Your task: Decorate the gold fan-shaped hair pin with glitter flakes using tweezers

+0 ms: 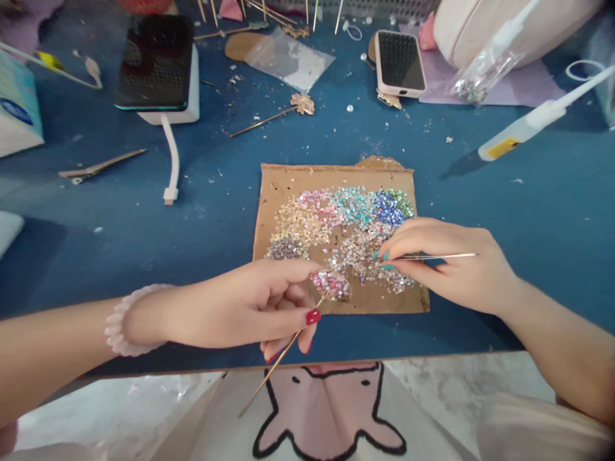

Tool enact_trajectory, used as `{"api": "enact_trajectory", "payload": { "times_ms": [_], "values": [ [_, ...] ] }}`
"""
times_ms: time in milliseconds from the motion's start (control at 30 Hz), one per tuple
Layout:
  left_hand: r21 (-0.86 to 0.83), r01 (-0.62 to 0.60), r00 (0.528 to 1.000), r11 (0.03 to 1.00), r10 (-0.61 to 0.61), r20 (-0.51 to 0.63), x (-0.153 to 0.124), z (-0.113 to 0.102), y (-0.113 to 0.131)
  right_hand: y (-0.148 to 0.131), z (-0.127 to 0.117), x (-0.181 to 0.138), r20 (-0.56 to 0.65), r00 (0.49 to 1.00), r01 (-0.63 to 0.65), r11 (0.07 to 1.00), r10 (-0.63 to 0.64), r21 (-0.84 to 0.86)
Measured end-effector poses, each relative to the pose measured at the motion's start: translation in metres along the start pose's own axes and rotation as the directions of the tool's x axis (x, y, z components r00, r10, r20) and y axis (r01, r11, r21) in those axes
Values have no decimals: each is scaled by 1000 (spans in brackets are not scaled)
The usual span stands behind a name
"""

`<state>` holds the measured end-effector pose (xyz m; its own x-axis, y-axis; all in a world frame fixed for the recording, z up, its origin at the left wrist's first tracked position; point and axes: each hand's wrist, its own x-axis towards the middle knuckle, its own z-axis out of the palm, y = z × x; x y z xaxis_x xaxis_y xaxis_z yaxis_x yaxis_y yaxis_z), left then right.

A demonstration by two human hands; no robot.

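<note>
My left hand point(250, 307) is closed on a gold hairpin point(283, 353), its long stem slanting down toward my lap. The hairpin's head point(331, 285) is covered with pink and clear small stones. In my right hand point(456, 269) is a pair of metal tweezers point(442, 256), pinched between fingers and thumb, tips over the loose stones. Whether the tips hold a stone I cannot make out. Beneath both hands lies a piece of cardboard point(278, 179) with piles of rhinestones point(355, 203) sorted by colour: pink, yellow, turquoise, blue, green, grey and clear.
A dark phone point(154, 64) rests on a white block with a short cable point(172, 157). A metal clip point(103, 163) lies at left. Beyond the cardboard are another hairpin point(269, 121), a plastic bag point(291, 59) and a white-framed device point(400, 63). A glue bottle point(523, 131) is at right.
</note>
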<state>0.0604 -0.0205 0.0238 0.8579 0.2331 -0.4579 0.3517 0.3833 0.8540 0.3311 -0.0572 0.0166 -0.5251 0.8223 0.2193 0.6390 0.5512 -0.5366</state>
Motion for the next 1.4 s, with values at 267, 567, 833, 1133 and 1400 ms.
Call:
{"api": "enact_trajectory", "payload": {
  "times_ms": [267, 567, 833, 1133, 1400],
  "values": [
    [20, -2, 1000, 1000, 3, -12, 0, 0, 1, 0, 1, 0, 13, 999, 42, 999, -42, 25],
    [31, 7, 1000, 1000, -7, 7, 0, -1, 2, 1, 2, 0, -2, 999, 41, 999, -41, 1],
    [43, 12, 1000, 999, -12, -1, 0, 0, 2, -1, 2, 1, -10, 999, 32, 999, -32, -17],
    [73, 24, 997, 997, -29, 70, 2, -4, 4, -2, 6, 2, -59, 997, -47, 999, 47, 11],
    [89, 24, 999, 996, -27, 33, 0, -3, 3, -1, 0, 1, 10, 1000, -28, 997, 27, 66]
  ]
}}
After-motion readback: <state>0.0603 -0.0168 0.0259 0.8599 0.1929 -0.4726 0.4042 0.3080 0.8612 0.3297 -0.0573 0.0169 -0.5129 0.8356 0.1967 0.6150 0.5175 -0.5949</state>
